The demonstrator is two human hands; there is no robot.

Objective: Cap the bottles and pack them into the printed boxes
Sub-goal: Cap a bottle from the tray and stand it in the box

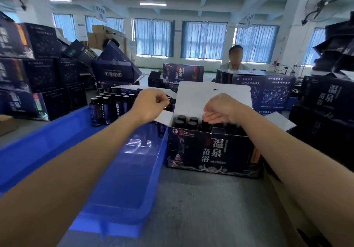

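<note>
Both hands reach forward over the work table, held apart from each other. The left hand [150, 105] hangs above the far end of a blue tray, fingers curled in against the thumb. Dark bottle tops sit right behind the fingertips, so I cannot tell whether it pinches anything. The right hand [220, 110] hovers empty just over the open top of the printed box [208, 149], fingers loose and nearly straight, pointing left. This box is the nearest one, dark blue with large pale characters on its front, and it stands directly below and between the two hands, closer to the right one. Inside it, at the left end, capped bottles [184, 121] stand upright with round black tops showing; the right hand hides the rest of the interior. The box's white lid flap [212, 91] stands up behind the right hand. The box rests on the grey table [210, 208], just beside the right wall of the blue tray [124, 179], which runs toward the viewer under the left forearm. Beyond the tray's far end, left of the left hand, a cluster of loose bottles [109, 107] stands upright, dark with black caps. Stacked boxes [38, 70] of the same dark print rise at the left, with more at the right edge. Across the table a seated person [234, 63] faces this way, in front of blue-curtained windows [203, 40].
</note>
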